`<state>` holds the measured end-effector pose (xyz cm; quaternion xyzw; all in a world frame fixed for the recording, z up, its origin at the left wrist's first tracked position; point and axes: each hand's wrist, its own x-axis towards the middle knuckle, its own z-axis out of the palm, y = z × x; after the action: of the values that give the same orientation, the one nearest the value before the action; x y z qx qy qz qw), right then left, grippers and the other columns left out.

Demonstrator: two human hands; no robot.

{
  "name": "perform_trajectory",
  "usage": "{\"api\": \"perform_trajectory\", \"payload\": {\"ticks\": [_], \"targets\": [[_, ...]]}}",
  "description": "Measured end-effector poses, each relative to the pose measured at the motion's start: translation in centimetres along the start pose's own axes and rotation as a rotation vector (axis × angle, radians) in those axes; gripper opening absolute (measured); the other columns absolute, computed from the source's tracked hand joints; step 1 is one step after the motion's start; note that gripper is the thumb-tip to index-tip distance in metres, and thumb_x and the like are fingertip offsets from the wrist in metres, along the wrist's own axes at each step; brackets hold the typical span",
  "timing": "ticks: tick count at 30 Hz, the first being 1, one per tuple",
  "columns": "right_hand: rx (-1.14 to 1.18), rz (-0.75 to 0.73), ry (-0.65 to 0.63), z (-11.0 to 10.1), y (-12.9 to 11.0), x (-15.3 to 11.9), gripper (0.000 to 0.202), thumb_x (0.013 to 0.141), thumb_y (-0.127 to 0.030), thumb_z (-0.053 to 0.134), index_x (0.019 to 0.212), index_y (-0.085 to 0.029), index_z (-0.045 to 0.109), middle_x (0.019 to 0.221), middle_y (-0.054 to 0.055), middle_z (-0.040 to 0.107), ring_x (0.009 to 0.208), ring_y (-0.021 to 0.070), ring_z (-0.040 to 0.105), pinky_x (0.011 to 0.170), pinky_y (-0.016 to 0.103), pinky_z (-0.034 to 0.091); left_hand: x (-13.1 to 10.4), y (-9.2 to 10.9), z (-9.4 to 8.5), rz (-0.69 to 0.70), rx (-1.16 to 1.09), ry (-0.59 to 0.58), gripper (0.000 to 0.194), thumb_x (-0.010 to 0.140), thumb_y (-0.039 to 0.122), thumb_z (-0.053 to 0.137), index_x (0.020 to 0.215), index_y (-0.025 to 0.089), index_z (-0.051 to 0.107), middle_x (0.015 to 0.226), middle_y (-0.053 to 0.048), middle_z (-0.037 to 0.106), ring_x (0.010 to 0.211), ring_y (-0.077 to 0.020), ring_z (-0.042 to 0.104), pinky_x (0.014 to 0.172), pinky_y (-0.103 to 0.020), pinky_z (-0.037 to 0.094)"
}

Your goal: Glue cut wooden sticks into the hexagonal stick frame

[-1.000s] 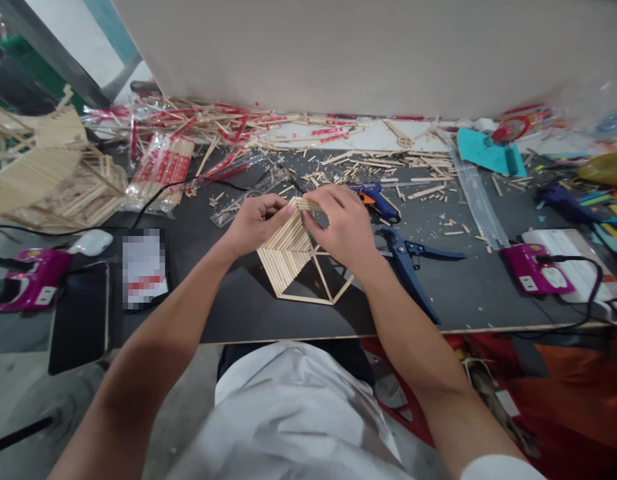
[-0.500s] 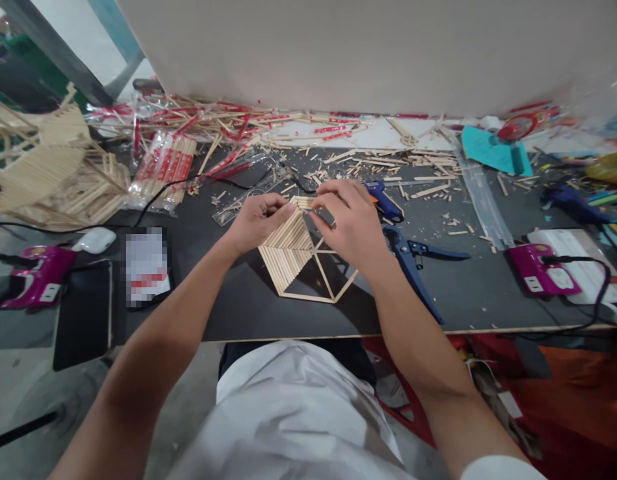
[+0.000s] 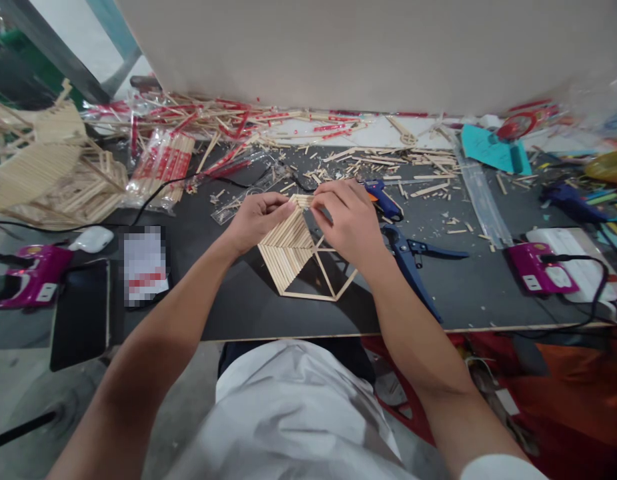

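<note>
A six-sided frame of thin wooden sticks (image 3: 287,263) lies on the dark table in front of me. Its left sections are covered with rows of sticks, while the lower and right sections show only bare ribs. My left hand (image 3: 261,219) grips the frame's upper left edge between thumb and fingers. At the top edge my right hand (image 3: 345,217) has its thumb and fingertips pinched together on the short sticks there. The fingertips hide part of that edge.
Blue cutters (image 3: 413,267) and a blue glue gun (image 3: 385,201) lie right of the frame. Stick scraps (image 3: 403,160) and wrapped sticks (image 3: 161,167) lie behind. A phone (image 3: 82,313) and purple power strips (image 3: 541,268) are at the sides.
The fingers of my right hand have closed in on the sticks at the frame's top edge. My left hand keeps its hold.
</note>
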<state>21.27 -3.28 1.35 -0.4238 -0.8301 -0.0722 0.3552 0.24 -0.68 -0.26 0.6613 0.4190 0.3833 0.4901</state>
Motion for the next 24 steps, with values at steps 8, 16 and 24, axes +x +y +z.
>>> {"api": "perform_trajectory", "payload": {"ticks": [8,16,24], "targets": [[0.009,-0.003,-0.032,-0.2,0.1,0.0,0.02,0.103,-0.019,0.05,0.099,-0.023,0.069,0.11,0.011,0.072,0.106,0.0282,0.063,0.096,0.049,0.051,-0.2,0.6,0.2,0.033,0.032,0.0,0.03,0.086,0.043,0.068,0.08,0.014,0.068,0.063,0.003,0.051,0.054,-0.0069,0.039,0.05,-0.021,0.028],[-0.03,-0.032,-0.019,-0.2,0.0,0.0,0.02,0.104,-0.019,0.049,0.098,-0.023,0.068,0.109,0.01,0.073,0.104,0.0269,0.064,0.094,0.046,0.051,-0.2,1.3,0.1,0.032,0.052,-0.013,0.03,0.084,0.043,0.068,0.074,0.014,0.065,0.059,0.004,0.043,0.052,-0.0068,0.032,0.048,-0.022,0.024],[-0.035,-0.025,-0.044,-0.2,0.0,0.0,0.019,0.104,-0.02,0.05,0.099,-0.024,0.068,0.111,0.009,0.074,0.105,0.0269,0.064,0.094,0.046,0.05,-0.1,1.0,0.0,0.061,0.1,-0.01,0.031,0.085,0.043,0.066,0.073,0.015,0.065,0.058,0.004,0.041,0.052,-0.0072,0.03,0.048,-0.023,0.02]]}}
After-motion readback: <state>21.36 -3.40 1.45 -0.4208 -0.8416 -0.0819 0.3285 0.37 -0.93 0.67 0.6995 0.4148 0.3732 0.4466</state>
